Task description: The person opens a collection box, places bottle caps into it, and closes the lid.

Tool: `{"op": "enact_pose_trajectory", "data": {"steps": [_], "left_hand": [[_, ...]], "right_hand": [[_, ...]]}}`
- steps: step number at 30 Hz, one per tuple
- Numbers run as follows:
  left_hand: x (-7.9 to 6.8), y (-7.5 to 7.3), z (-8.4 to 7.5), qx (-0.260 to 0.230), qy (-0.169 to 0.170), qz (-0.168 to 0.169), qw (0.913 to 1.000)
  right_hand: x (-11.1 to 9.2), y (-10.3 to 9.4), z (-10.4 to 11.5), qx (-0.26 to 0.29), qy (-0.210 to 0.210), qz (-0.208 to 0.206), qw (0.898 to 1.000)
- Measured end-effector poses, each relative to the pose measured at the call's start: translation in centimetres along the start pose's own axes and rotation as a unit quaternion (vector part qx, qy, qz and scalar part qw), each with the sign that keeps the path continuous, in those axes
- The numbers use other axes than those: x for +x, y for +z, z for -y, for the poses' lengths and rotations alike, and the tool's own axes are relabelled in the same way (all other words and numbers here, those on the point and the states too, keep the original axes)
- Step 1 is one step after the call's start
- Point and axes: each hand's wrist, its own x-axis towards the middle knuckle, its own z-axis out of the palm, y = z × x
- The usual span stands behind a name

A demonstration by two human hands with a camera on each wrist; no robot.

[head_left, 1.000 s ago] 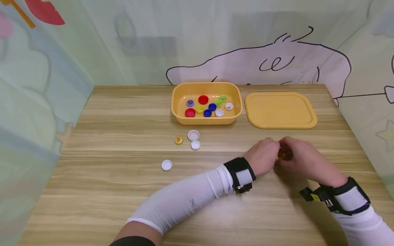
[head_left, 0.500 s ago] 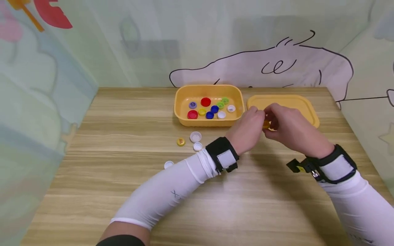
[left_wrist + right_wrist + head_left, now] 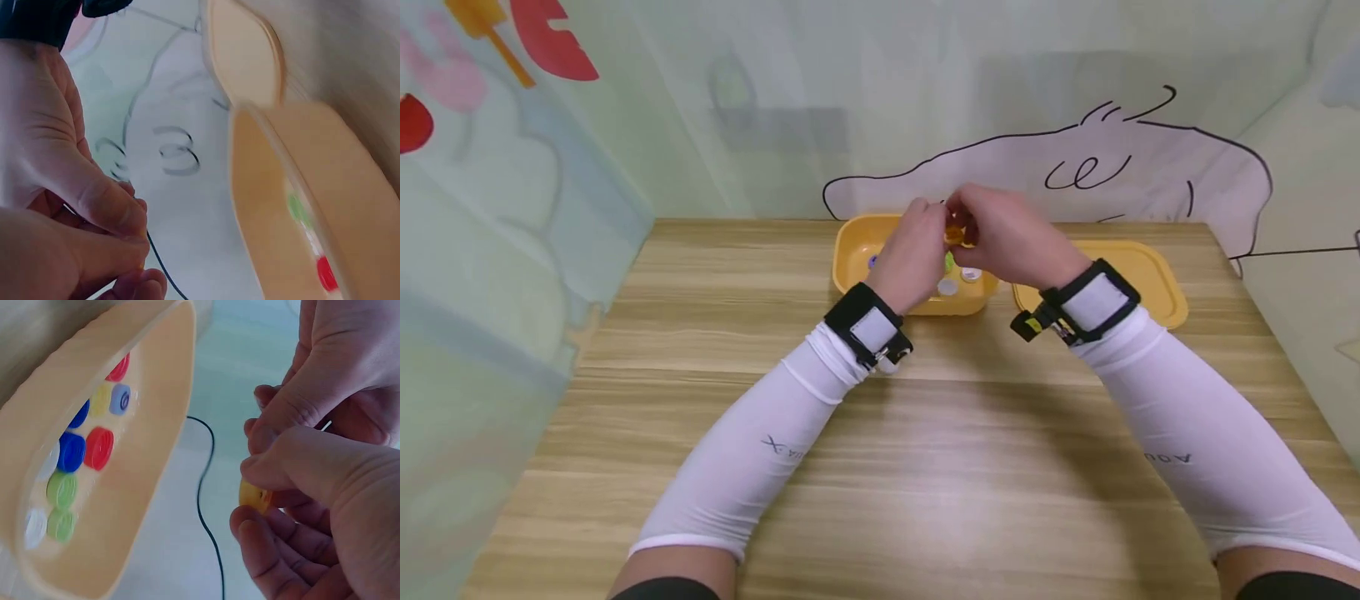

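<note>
"Two hands we are seeing close together, our left hand point(image 3: 913, 254) and our right hand point(image 3: 1011, 237). What is each grip doing?"

"With the right grip we are pinching an orange-yellow cap point(image 3: 253, 495) between thumb and fingers. Our left fingertips are showing close beside it; whether they are holding anything, we cannot tell."

"Where are we finding that cap?"

"We are holding it between the hands, raised and apart from the wall of the yellow box point(image 3: 850, 250)."

"And what are we observing around it?"

"Inside the box, red caps point(image 3: 99, 448), blue caps point(image 3: 71, 452), green caps point(image 3: 62, 490) and a purple cap point(image 3: 120, 399) are lying among others. Right of the box, a yellow lid point(image 3: 1131, 271) is resting flat on the wood-grained surface point(image 3: 925, 500). We are wearing white sleeves point(image 3: 752, 442)."
</note>
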Motion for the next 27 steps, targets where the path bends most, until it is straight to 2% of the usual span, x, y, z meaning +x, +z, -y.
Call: {"op": "enact_pose_trajectory", "data": {"steps": [6, 14, 20, 27], "left_hand": [[0.6, -0.6, 3.1, 0.007, -0.042, 0.009, 0.9991], [1.4, -0.8, 6.6, 0.012, -0.065, 0.024, 0.9975], [2.1, 0.2, 8.5, -0.004, -0.070, 0.027, 0.9972], [2.9, 1.5, 9.7, 0.012, -0.061, 0.028, 0.9977]], "right_hand": [[3.7, 1.8, 0.5, 0.007, -0.012, 0.009, 1.000], [7.2, 3.8, 0.8, 0.045, -0.002, 0.046, 0.998], [8.7, 5.5, 0.7, 0.055, 0.013, 0.080, 0.995], [9.1, 6.6, 0.4, 0.058, 0.047, 0.106, 0.992]]}}
